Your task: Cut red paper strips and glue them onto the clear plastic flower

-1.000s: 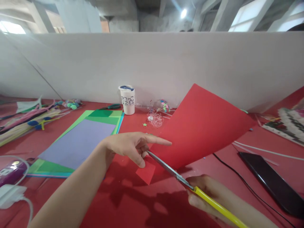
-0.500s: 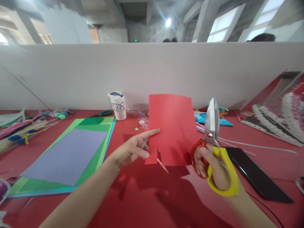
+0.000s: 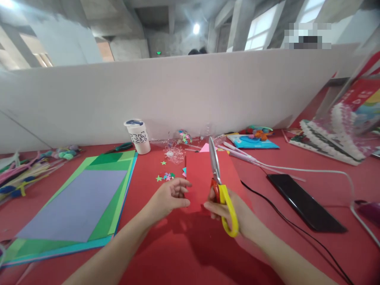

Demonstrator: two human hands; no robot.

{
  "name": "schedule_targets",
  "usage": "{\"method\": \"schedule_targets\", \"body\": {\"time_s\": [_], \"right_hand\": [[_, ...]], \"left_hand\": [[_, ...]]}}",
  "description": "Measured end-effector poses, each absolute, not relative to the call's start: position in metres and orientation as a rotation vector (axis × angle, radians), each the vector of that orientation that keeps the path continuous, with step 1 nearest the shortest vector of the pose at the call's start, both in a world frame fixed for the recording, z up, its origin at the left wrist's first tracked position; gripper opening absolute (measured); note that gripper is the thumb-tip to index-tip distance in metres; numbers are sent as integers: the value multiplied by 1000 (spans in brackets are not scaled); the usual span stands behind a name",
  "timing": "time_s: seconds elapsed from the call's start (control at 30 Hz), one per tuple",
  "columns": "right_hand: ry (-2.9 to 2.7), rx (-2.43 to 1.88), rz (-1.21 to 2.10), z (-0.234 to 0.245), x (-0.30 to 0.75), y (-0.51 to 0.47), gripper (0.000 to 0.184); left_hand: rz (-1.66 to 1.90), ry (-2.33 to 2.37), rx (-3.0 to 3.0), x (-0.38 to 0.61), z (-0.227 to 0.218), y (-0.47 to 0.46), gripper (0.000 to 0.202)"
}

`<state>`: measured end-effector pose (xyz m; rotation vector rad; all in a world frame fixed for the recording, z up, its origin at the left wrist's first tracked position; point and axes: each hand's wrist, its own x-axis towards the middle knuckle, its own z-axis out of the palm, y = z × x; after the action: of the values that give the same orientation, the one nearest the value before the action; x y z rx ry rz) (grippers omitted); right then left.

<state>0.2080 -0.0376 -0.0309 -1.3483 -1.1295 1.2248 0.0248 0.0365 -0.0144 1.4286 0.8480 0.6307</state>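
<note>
A red paper sheet (image 3: 200, 178) lies flat on the red table (image 3: 184, 253) in front of me. My left hand (image 3: 169, 198) rests on its left edge, thumb and fingers pinched on the paper. My right hand (image 3: 228, 211) grips yellow-and-red-handled scissors (image 3: 218, 180). Their closed blades point away from me over the sheet.
A stack of purple, green and blue paper (image 3: 80, 198) lies to the left, pipe cleaners (image 3: 23, 174) beyond it. A white cup (image 3: 138, 136) stands by the white partition (image 3: 178, 95). A black phone (image 3: 305, 202) and cable (image 3: 297, 229) lie right, craft packs (image 3: 332, 142) farther right. Small star sequins (image 3: 164, 177) are scattered nearby.
The red sheet, held up before, now lies flat on the table. My right hand has come left with the scissors, from beside the sheet to over it.
</note>
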Motion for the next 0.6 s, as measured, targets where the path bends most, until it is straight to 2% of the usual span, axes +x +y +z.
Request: {"method": "schedule_targets", "body": {"time_s": [0.33,0.6], "right_hand": [[-1074,-1260,1443,-46,194,-44,30],[-1041,-1216,1466,-50,189,-44,40]], "left_hand": [[834,954,1275,27,-33,-2,34],[612,879,1234,25,-38,-12,14]]}}
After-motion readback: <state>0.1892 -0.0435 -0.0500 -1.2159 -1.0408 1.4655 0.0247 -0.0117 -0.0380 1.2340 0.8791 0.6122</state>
